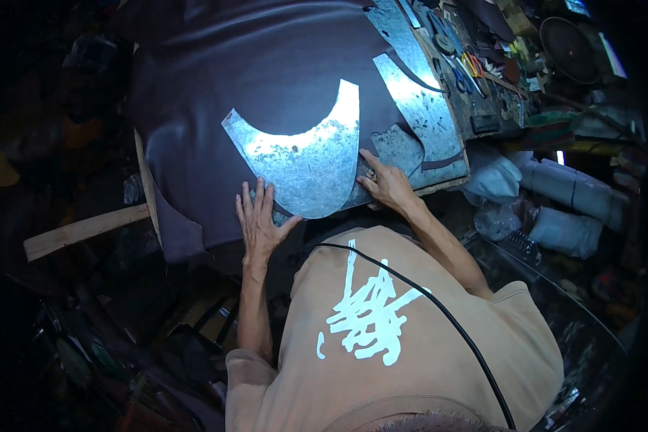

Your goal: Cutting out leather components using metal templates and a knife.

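A dark brown sheet of leather [194, 86] is spread over the work table. On its near part lies a flat, U-shaped grey metal template [306, 169] with a curved cut-out at the far side. My left hand [258, 219] rests flat with fingers spread, at the template's left edge and on the leather. My right hand [390, 189] is at the template's right edge, index finger stretched forward and the other fingers curled. Whatever those curled fingers hold, if anything, is hidden. Beside it lies a small, irregular dark grey piece [398, 149].
A metal sheet [428, 115] covers the table's right side. Scissors [461, 78] and coloured-handled tools [475, 63] lie at the far right. White plastic-wrapped bundles [569, 187] stand right of the table. A wooden slat [90, 232] juts out left. A black cable [446, 309] crosses my shirt.
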`<action>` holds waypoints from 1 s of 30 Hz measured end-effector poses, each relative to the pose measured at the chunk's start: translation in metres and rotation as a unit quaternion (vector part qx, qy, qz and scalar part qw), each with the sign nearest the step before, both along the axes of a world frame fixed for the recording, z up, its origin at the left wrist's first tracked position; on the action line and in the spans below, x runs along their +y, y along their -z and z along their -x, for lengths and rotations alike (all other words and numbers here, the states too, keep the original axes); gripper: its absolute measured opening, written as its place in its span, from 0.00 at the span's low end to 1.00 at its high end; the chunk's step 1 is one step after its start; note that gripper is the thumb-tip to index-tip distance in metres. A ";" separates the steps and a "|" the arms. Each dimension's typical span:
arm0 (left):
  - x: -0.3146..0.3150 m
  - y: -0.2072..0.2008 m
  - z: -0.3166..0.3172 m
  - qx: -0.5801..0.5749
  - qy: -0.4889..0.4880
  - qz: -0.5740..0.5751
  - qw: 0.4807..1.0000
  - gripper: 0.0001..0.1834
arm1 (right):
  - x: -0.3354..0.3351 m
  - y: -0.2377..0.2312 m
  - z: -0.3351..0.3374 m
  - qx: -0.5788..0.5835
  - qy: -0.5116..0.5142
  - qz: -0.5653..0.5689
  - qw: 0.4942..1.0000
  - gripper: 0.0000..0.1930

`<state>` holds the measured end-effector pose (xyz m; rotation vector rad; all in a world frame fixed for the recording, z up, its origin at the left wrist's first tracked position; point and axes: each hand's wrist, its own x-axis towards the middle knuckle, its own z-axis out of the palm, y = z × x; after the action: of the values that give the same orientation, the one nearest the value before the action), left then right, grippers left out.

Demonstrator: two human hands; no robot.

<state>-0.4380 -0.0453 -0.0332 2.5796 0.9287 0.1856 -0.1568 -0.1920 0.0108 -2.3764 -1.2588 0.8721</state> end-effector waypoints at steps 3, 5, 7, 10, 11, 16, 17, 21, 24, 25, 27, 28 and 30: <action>0.001 -0.002 0.001 0.002 -0.004 0.006 1.000 0.50 | 0.001 0.001 0.000 -0.005 -0.004 0.005 1.000 0.33; 0.002 -0.003 0.001 0.001 -0.005 0.007 1.000 0.49 | 0.001 0.001 0.001 -0.005 -0.006 -0.005 1.000 0.33; 0.002 -0.002 0.001 -0.003 -0.009 0.017 1.000 0.49 | 0.001 0.000 0.002 -0.009 -0.008 -0.006 1.000 0.33; 0.001 0.002 0.002 -0.011 -0.006 0.014 1.000 0.49 | -0.001 0.003 0.002 -0.015 -0.008 -0.009 1.000 0.33; 0.001 0.001 0.001 -0.013 -0.001 0.013 1.000 0.49 | -0.003 0.003 0.003 -0.015 -0.011 -0.008 1.000 0.33; 0.000 -0.008 -0.010 -0.009 -0.006 -0.011 1.000 0.49 | -0.006 0.002 0.000 0.026 0.005 -0.042 0.999 0.32; -0.001 -0.010 -0.013 -0.010 -0.002 -0.012 1.000 0.49 | -0.004 -0.001 -0.001 0.048 0.011 -0.066 0.997 0.32; -0.006 -0.011 -0.033 -0.022 -0.021 -0.026 0.999 0.48 | -0.004 -0.013 -0.005 0.043 0.047 -0.076 0.995 0.33; -0.008 -0.003 -0.060 -0.038 -0.045 -0.041 0.997 0.47 | -0.006 -0.016 -0.023 0.017 0.074 -0.092 0.993 0.32; -0.008 -0.001 -0.070 -0.035 -0.044 -0.042 0.998 0.47 | -0.007 -0.016 -0.029 -0.003 0.073 -0.136 0.988 0.32; 0.001 0.001 -0.096 -0.029 -0.043 -0.045 0.998 0.47 | -0.002 -0.025 -0.043 0.026 0.097 -0.089 0.991 0.32; 0.007 0.000 -0.112 -0.031 -0.041 -0.040 0.998 0.47 | 0.000 -0.026 -0.054 0.024 0.098 -0.085 0.991 0.32; 0.014 0.005 -0.130 -0.017 -0.040 -0.033 0.998 0.47 | 0.003 -0.013 -0.068 0.036 0.098 -0.066 0.992 0.31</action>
<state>-0.3081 -0.0317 -0.0377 2.5915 1.0313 0.2867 -0.0886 -0.1890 0.0237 -2.2959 -1.0033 0.7809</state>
